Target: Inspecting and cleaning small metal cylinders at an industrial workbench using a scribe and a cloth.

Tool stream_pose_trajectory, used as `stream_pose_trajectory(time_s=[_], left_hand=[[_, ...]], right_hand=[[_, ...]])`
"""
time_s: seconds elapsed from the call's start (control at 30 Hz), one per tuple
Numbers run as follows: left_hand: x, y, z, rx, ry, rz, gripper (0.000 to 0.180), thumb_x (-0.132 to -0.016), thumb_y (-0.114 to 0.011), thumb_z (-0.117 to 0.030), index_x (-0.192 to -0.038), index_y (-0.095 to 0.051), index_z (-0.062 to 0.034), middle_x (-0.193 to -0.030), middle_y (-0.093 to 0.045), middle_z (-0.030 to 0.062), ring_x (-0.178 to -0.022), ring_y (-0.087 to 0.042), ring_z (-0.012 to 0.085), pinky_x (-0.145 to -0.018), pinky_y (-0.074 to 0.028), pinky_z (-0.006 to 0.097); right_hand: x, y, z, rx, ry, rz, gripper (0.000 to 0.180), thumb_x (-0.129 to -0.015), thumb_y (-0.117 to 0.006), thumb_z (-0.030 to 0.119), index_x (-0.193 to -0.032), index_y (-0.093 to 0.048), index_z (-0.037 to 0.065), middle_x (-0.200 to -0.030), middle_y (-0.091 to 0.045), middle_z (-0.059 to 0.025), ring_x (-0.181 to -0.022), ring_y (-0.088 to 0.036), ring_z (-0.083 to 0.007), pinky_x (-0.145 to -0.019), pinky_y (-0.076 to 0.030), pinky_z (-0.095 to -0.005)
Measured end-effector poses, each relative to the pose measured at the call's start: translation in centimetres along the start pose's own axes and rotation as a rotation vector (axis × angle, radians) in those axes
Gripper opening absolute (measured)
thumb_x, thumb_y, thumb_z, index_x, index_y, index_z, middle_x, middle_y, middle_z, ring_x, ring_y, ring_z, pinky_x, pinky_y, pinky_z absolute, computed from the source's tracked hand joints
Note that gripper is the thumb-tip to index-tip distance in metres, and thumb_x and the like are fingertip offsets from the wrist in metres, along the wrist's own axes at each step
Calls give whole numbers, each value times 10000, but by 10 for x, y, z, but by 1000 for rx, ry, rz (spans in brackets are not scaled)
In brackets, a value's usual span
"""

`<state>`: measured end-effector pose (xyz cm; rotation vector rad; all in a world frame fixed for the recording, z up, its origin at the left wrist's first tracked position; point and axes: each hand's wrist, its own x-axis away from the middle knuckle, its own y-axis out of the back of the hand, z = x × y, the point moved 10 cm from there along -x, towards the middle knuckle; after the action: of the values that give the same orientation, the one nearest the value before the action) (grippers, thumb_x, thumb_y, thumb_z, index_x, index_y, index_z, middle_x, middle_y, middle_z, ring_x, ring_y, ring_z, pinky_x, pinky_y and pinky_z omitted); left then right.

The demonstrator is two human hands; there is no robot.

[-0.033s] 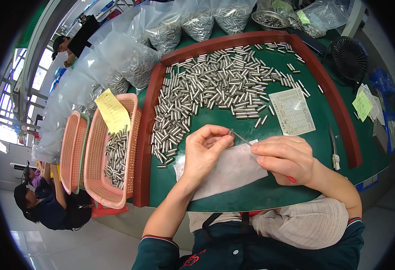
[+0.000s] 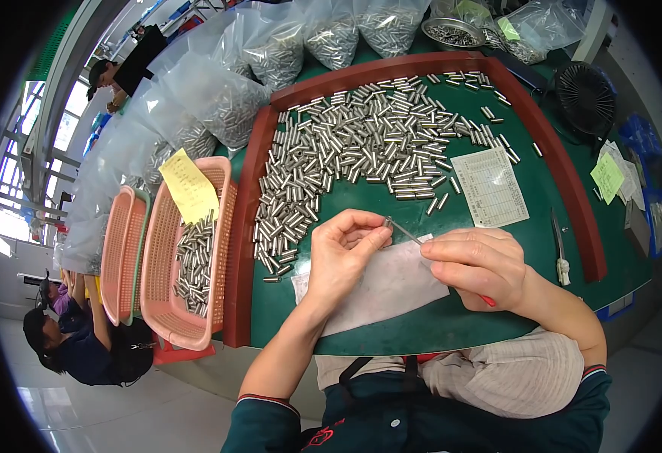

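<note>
Thumb and forefinger of my left hand (image 2: 343,253) pinch a small metal pin (image 2: 387,223), mostly hidden by the fingertips. In my right hand (image 2: 482,266) is a thin metal tool with a red handle end (image 2: 486,300). Its slender shaft (image 2: 406,232) points up and left, and the tip meets the pin or lies right beside it. Under both hands a white cloth (image 2: 391,291) lies on the green tabletop (image 2: 354,208). Beyond them spreads a large heap of short steel pins (image 2: 361,140).
Dark red rails (image 2: 242,249) border the work area. Left stand pink baskets (image 2: 153,302), one holding pins and a yellow slip (image 2: 189,185). Bags of pins (image 2: 273,49) line the back. A printed sheet (image 2: 489,189), tweezers-like tool (image 2: 559,245) and black fan (image 2: 584,98) are right. Co-workers (image 2: 74,347) sit left.
</note>
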<state>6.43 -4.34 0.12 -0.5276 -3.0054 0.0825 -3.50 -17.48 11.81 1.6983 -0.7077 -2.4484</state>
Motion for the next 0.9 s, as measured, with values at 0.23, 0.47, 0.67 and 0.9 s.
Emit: stream_pose_trajectory(time_s=[0.23,0.47,0.67,0.9], left_hand=[[2,2,-9,-52,-130,-7,97,-802,-643,6,-888,-626,48,-814,-660,70,-729,-629,111,-679,-507,224],[3,-3,-10,-168,-165,13,91,-803,-645,-5,-877,-633,47,-793,-662,67,-713,-624,102,-663,-500,222],[0,1,-4,-128,-123,-57,129,-799,-645,-11,-913,-616,41,-825,-643,50,-703,-612,93,-649,-493,221],[-5,7,4,-213,-60,-17,110,-818,-628,7,-917,-585,28,-860,-620,53,-718,-586,81,-669,-497,201]], right_hand=[[-4,2,-3,6,-36,5,217,-646,-664,-30,-854,-601,-23,-814,-641,-150,-683,-662,-254,-569,-555,-314],[0,5,-3,27,-53,16,233,-651,-723,27,-840,-601,-34,-804,-645,-153,-675,-662,-250,-565,-551,-306],[5,-7,-1,-3,-43,103,247,-686,-683,-12,-910,-579,-32,-890,-639,-184,-743,-665,-297,-603,-562,-336],[-4,-1,9,-99,38,58,201,-676,-626,31,-851,-617,-69,-869,-634,-195,-686,-656,-274,-577,-553,-325]])
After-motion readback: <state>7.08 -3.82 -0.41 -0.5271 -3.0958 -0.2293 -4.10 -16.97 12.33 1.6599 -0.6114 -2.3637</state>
